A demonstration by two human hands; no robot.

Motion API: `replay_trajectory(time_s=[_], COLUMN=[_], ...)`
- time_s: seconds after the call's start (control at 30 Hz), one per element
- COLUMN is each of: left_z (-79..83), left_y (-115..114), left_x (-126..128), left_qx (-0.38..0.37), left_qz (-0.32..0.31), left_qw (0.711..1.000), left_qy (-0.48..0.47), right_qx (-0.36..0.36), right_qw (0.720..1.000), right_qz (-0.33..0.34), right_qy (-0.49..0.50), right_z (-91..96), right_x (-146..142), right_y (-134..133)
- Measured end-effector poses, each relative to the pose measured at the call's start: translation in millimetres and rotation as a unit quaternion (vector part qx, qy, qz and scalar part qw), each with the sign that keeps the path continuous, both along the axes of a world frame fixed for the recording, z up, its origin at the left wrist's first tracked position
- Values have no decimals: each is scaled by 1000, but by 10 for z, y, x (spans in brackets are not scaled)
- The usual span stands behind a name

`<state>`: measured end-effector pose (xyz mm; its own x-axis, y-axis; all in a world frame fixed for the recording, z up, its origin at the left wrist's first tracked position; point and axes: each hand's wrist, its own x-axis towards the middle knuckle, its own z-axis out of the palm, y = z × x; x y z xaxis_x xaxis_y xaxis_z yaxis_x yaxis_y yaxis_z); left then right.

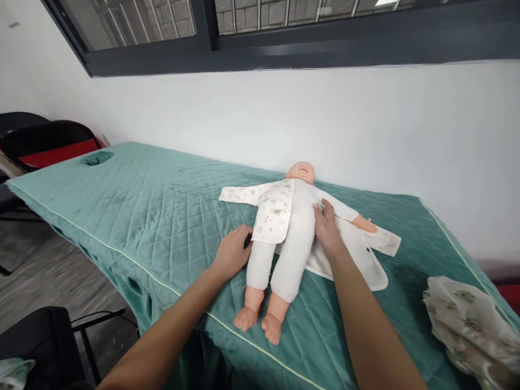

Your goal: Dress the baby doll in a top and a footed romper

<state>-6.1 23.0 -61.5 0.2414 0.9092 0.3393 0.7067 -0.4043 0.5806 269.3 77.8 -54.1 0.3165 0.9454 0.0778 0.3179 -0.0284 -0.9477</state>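
A baby doll (pixel 298 233) with a white cloth body lies on its back, head toward the wall and bare feet toward me. A white printed baby jacket (pixel 273 214) covers one arm and half of its chest. The jacket's other half lies spread under the doll, its sleeve beside the uncovered arm. At the jacket's hem, my left hand (pixel 233 252) is curled against the doll's left-hand side in view, fingertips partly hidden. My right hand (pixel 328 227) grips the opposite side of the body below the bare-sleeved arm, thumb against the white cloth.
The doll lies on a massage bed with a green quilted cover (pixel 162 200) and a face hole (pixel 97 158). Crumpled patterned cloth (pixel 471 319) sits at right. Chairs stand at left, including a black one (pixel 38 344). A wall and window frame (pixel 284 54) rise behind.
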Motion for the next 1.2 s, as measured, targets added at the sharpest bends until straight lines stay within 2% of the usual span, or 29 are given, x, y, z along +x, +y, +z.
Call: replay_trajectory(time_s=[0.13,0.23,0.3,0.37,0.43,0.5,0.6,0.73,0.87,0.97,1.07,1.2], left_z=[-17,33,102,194,304,429,648,958,1158,1199,1154,1017], left_y=[-108,-136,-61,104,335,584,891,1102,1177,1210,1220,1232], left_x=[-53,-106,-92,0,172,391,701,1007,1386,1781,2180,2554], left_qx=[56,110,154,156,101,38,-8,-9,5,-34,-33,6], left_qz=[-33,-61,-63,-46,-42,-61,-98,-148,-148,-215,-305,-343], left_qw=[996,987,979,978,987,992,994,987,982,964,916,859], left_qy=[-53,-96,-119,-130,-121,-102,-55,56,120,156,259,381], right_qx=[5,6,4,1,-5,-9,4,47,0,-27,-7,28], right_qw=[1000,1000,999,997,988,971,946,930,953,966,965,959], right_qz=[-5,-4,1,-6,-39,-101,-197,-249,-250,-243,-262,-276], right_qy=[-10,-27,-44,-80,-149,-217,-256,-268,-173,-84,-26,-52], right_z=[-11,0,46,138,267,401,520,447,276,168,93,121], right_x=[22,49,66,88,130,207,384,627,756,827,909,958], right_y=[23,21,-12,-79,-169,-260,-333,-265,-140,-90,-80,-142])
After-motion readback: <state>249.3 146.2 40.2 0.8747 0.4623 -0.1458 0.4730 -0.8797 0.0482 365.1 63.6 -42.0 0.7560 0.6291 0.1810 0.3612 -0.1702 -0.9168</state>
